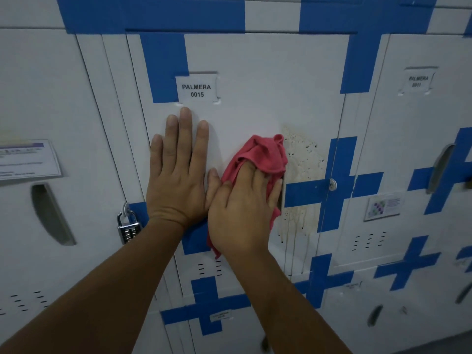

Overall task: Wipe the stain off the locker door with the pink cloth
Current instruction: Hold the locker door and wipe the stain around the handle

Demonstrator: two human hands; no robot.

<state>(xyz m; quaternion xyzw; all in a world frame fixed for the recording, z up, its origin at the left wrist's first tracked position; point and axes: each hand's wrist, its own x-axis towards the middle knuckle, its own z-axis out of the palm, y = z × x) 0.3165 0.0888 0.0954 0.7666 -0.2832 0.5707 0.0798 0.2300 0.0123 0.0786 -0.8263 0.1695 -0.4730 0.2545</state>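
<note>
Head view shows my right hand (242,208) with its fingers curled into the bunched pink cloth (258,159), gripping it and pushing it against the locker door (255,98). The cloth bulges out past my fingertips, up and to the right of my knuckles, with a tail hanging down beside my wrist. The stain (304,159) lies just to the right of the grip: a pale brownish splatter touching the cloth's right edge, and its long axis runs up and down, from level with the top of the cloth to drips well below my wrist. I judge most of it not yet wiped. So the next stroke has to go rightward from the grip, then follow the drips downward. My left hand (178,172) lies on the far side of the grip from the stain, fingers straight and spread, palm flat on the door, so the right hand is the nearer one.
</note>
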